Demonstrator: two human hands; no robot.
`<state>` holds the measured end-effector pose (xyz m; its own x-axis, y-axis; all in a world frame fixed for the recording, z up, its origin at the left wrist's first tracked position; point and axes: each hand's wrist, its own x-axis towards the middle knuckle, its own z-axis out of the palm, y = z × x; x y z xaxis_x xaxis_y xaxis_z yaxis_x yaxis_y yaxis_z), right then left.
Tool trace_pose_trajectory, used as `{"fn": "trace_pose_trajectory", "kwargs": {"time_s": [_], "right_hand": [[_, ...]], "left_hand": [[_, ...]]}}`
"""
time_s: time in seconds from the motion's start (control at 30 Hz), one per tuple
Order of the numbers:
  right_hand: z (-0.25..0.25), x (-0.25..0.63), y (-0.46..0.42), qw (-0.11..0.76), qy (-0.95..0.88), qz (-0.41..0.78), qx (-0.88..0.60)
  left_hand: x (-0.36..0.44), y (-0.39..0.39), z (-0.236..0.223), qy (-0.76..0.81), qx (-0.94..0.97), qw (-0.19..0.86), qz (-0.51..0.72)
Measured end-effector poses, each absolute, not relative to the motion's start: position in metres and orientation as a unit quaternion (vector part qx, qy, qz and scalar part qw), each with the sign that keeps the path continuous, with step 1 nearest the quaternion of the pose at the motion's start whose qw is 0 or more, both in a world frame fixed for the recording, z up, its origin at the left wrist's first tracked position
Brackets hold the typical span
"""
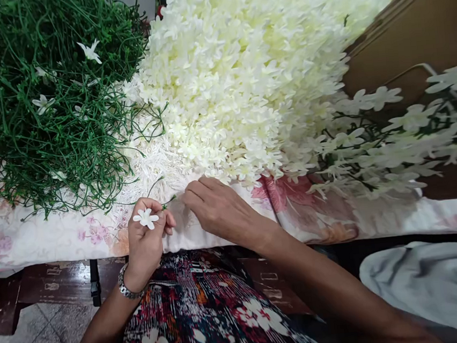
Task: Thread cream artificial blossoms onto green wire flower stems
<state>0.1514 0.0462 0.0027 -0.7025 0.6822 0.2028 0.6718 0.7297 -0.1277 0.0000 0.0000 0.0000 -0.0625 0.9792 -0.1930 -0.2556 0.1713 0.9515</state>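
Note:
My left hand (pixel 145 239), a metal-banded watch on its wrist, is closed on a thin green artificial flower stem (pixel 170 201). A white artificial flower (pixel 146 218) shows at its thumb and fingers, and green tips stick out past them. Just to the right, my right hand (pixel 218 210) has its fingers bent together at the front edge of the loose blossoms. Anything in its fingertips is hidden. Behind my hands rises a large heap of cream-white flower heads (pixel 244 83). On the left stands a thick pile of green plastic stems (pixel 44 103), a few white blossoms among them.
Finished-looking stems with white flowers (pixel 414 126) lie at the right, before a brown box-like object (pixel 421 39). Thin white strands (pixel 154 159) lie between the heaps. A floral cloth (pixel 57 236) covers the table to its front edge. Grey fabric (pixel 433 281) sits lower right.

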Motion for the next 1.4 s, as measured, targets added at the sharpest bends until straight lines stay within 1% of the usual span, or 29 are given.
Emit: {"fn": "trace_pose_trajectory", "kwargs": {"time_s": [0.17, 0.23, 0.3, 0.5, 0.67, 0.8, 0.9, 1.0, 1.07, 1.23, 1.3, 1.4], "right_hand": [[0.014, 0.183, 0.039, 0.306, -0.833, 0.168, -0.429], [0.015, 0.198, 0.035, 0.349, -0.796, 0.205, -0.451], [0.012, 0.209, 0.031, 0.368, -0.773, 0.233, -0.462], [0.001, 0.215, 0.015, 0.365, -0.74, 0.268, -0.497], [-0.003, 0.202, 0.014, 0.384, -0.747, 0.279, -0.465], [-0.011, 0.196, 0.017, 0.384, -0.757, 0.22, -0.48], [-0.017, 0.195, 0.017, 0.347, -0.765, 0.175, -0.514], [-0.019, 0.196, 0.016, 0.318, -0.771, 0.16, -0.528], [-0.018, 0.196, 0.015, 0.33, -0.762, 0.165, -0.532], [-0.013, 0.198, 0.013, 0.408, -0.707, 0.223, -0.533], [-0.011, 0.199, 0.013, 0.41, -0.703, 0.231, -0.533], [-0.012, 0.198, 0.015, 0.381, -0.728, 0.235, -0.519]], "left_hand": [[0.001, -0.001, 0.002, 0.487, 0.381, 0.582, 0.528], [0.005, 0.0, 0.004, 0.474, 0.407, 0.58, 0.523], [0.01, 0.002, 0.005, 0.466, 0.426, 0.583, 0.511], [0.023, 0.008, 0.003, 0.462, 0.428, 0.621, 0.468], [0.026, 0.01, 0.004, 0.459, 0.421, 0.643, 0.445], [0.026, 0.008, 0.005, 0.459, 0.432, 0.638, 0.442], [0.026, 0.005, 0.003, 0.459, 0.442, 0.639, 0.432], [0.026, 0.004, 0.0, 0.464, 0.445, 0.631, 0.434], [0.026, 0.004, -0.001, 0.463, 0.447, 0.629, 0.436], [0.026, 0.007, 0.001, 0.449, 0.437, 0.637, 0.448], [0.026, 0.008, 0.002, 0.447, 0.434, 0.641, 0.449], [0.026, 0.008, 0.002, 0.447, 0.431, 0.642, 0.45]]}}
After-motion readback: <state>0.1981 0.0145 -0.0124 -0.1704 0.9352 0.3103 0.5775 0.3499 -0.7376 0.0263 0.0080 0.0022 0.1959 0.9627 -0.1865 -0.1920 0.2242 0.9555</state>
